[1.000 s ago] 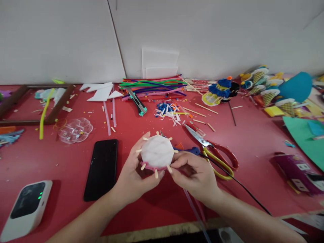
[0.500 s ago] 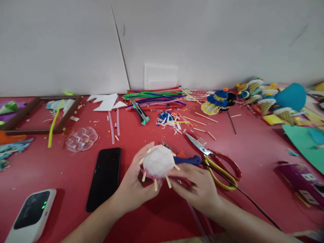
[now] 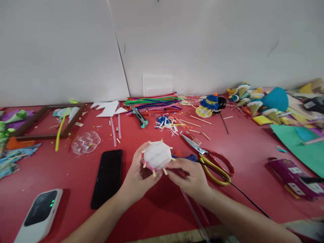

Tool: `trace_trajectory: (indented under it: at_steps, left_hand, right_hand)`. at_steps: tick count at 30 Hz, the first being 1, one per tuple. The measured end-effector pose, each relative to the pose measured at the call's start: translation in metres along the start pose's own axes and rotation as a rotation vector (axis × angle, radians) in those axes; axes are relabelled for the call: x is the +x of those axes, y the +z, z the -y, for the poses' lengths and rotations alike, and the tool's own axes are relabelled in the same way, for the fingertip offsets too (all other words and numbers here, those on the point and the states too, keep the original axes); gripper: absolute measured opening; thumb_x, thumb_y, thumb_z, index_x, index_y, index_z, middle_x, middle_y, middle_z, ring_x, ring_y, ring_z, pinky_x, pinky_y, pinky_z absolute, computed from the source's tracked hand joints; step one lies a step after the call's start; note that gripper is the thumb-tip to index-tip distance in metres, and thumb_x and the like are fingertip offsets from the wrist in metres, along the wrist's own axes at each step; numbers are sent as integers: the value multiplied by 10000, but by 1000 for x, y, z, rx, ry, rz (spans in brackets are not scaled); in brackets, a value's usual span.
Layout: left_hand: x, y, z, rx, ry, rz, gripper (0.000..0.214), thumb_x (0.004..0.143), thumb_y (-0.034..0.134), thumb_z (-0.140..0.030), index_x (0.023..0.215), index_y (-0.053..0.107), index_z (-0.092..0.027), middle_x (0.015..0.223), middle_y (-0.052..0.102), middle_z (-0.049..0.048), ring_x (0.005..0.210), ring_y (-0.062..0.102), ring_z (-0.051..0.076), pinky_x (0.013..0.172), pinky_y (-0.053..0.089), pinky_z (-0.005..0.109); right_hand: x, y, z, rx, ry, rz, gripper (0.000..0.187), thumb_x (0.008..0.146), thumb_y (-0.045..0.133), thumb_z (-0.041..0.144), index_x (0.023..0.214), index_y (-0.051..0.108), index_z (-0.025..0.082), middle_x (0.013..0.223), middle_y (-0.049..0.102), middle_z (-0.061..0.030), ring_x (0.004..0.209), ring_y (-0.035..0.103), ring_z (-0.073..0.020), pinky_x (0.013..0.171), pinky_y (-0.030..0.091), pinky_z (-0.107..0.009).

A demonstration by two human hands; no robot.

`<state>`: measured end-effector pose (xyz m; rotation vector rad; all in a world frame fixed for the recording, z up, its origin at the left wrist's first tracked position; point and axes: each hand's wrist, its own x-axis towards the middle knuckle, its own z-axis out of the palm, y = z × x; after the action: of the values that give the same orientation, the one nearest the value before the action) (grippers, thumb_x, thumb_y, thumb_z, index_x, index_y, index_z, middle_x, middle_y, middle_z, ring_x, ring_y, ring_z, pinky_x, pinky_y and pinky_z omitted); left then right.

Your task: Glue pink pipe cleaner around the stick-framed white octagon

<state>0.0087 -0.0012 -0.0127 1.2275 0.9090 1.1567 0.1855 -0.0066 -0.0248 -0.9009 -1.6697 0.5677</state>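
Note:
Between both hands is a white octagonal craft piece [image 3: 157,154] with short wooden sticks jutting from its rim and a pink edge beneath. My left hand [image 3: 138,173] is wrapped round its left side, fingers behind and thumb at the lower edge. My right hand [image 3: 188,175] pinches the lower right rim near a stick. Behind the right hand, partly hidden, lies a blue-handled tool [image 3: 189,157] with a black cord. Scissors [image 3: 202,152] with red and yellow handles rest just right of it.
A black phone [image 3: 106,179] and a white device [image 3: 42,212] lie left. Farther back are a utility knife [image 3: 139,116], pipe cleaners [image 3: 152,101], paper scraps [image 3: 168,122] and a blue-and-yellow craft figure [image 3: 210,104]. A purple glue-gun-like object [image 3: 291,175] and green sheet [image 3: 293,145] lie right.
My view has shifted a little, so the table things sit lower. The craft piece appears slightly smaller and higher, still held by both hands.

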Motion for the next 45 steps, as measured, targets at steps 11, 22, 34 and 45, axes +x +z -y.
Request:
trace_trajectory:
  at_steps: [11,22,34,45]
  left_hand:
    - [2,1,3,-4,-25,-30,679,746,781,-254,1333,441,-262,1238,649,105,1063,675,228,869,588,358]
    - [0,1,4,60,-72,-79,647,724,784,-221,1278,451,-247,1389,513,116,1205,596,238,980,528,356]
    - [1,-3,-1,45,-133,-80,710,754,772,-270,1359,402,-253,1417,520,130,1221,597,260,960,541,353]
    - [0,-1,-4,69,-162,-103,739,673,811,-251,1302,422,-258,1365,525,116,1204,596,271,981,520,400]
  right_hand:
    - [-1,2,-4,-13,-5,22,118,836,662,183,915,738,229,805,783,-36,711,751,-160,692,609,-241]
    - [0,-1,2,-32,-24,41,212,835,610,130,984,720,235,843,778,-33,752,744,-149,724,605,-239]
    - [-1,0,4,-139,80,61,77,830,627,162,873,664,214,739,744,-8,644,709,-127,612,558,-183]
    - [-1,-3,10,-147,125,98,78,856,626,191,782,649,195,619,681,26,501,596,-80,506,460,-163]
